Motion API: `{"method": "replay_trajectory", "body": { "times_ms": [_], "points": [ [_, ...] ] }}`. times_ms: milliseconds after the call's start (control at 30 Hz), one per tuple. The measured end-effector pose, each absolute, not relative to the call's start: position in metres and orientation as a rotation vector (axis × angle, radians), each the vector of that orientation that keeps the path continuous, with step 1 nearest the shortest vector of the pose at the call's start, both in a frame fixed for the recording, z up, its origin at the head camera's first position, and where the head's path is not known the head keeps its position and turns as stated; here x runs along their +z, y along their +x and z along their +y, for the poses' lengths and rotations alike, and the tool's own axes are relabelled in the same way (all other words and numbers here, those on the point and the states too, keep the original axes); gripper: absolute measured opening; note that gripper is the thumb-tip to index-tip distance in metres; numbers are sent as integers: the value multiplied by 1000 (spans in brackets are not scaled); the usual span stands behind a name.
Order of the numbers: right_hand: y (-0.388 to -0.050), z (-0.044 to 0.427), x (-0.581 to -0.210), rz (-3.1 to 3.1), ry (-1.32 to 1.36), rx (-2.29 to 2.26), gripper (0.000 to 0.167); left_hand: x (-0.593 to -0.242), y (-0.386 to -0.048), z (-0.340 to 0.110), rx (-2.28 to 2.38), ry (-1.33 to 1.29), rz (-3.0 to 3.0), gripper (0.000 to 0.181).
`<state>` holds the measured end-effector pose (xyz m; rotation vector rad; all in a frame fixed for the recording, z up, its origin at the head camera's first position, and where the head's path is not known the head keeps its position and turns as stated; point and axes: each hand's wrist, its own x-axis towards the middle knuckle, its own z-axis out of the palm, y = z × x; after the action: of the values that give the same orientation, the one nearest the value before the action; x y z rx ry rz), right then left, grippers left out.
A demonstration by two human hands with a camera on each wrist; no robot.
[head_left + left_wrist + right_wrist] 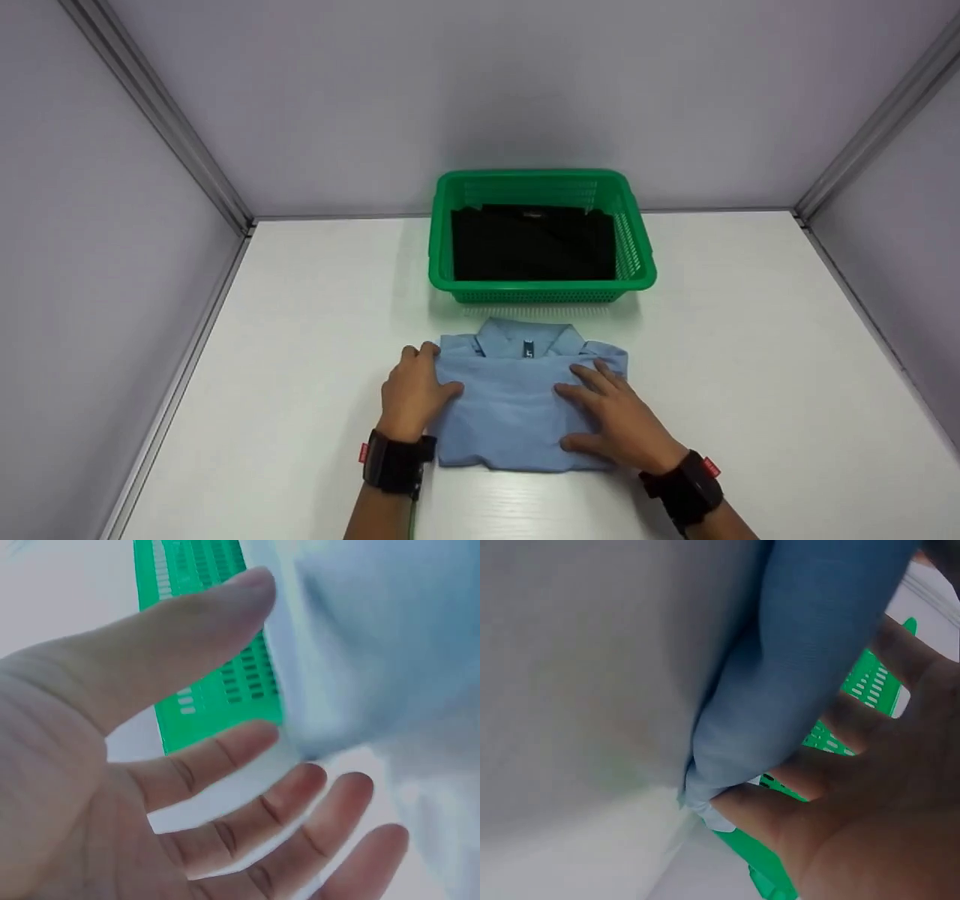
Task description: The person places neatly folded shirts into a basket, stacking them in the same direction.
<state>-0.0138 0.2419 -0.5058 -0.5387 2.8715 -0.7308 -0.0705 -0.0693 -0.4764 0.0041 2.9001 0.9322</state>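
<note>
A light blue collared shirt (pixel 510 412) lies folded into a rectangle on the white table, its collar toward the basket and a dark label inside the neck. At its left edge is my left hand (pixel 414 390), thumb over the cloth and fingers beside the edge. The left wrist view shows that hand's fingers (pixel 247 810) spread and nearly straight, with the blurred shirt (pixel 375 637) past the thumb. On the right part of the shirt rests my right hand (pixel 626 424), fingers apart. From the right wrist, the shirt's rounded fold (pixel 780 690) partly hides those fingertips.
Behind the shirt stands a green plastic basket (pixel 541 286) holding folded black clothing (pixel 532 244). Pale walls (pixel 337 112) enclose the white table (pixel 300 315) at the back and both sides. Each wrist wears a black strap (pixel 394 463).
</note>
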Motion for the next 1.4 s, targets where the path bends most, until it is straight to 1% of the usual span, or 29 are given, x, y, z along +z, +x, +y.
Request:
{"method": "replay_trajectory", "body": {
  "times_ms": [133,233,467,600,800,1033,1133,1267,1400],
  "points": [
    [-10,255,-502,2885,-377,-894,65,-478,-76,-73,1096,-23,2827,65],
    [-6,266,-498,2880,-225,-1040,65,-480,-80,-76,1230,-12,2765,67],
    [-5,281,-490,2612,135,-1406,79,-483,-82,-86,1238,-23,2685,77],
    [-9,283,-489,2393,246,-1607,87,-484,-83,-90,1242,4,2638,80],
    [-15,282,-488,2184,357,-1771,92,-485,-82,-89,1330,3,2509,87],
    [-19,276,-491,2097,432,-1778,87,-483,-82,-84,1464,-55,2361,102],
    [-20,271,-494,2102,422,-1763,83,-482,-82,-81,1459,-46,2338,103],
    [-17,266,-495,2124,397,-1746,84,-482,-81,-78,1449,-24,2319,100],
    [-14,262,-491,2146,366,-1759,83,-482,-80,-77,1498,15,2272,102]
  ]
}}
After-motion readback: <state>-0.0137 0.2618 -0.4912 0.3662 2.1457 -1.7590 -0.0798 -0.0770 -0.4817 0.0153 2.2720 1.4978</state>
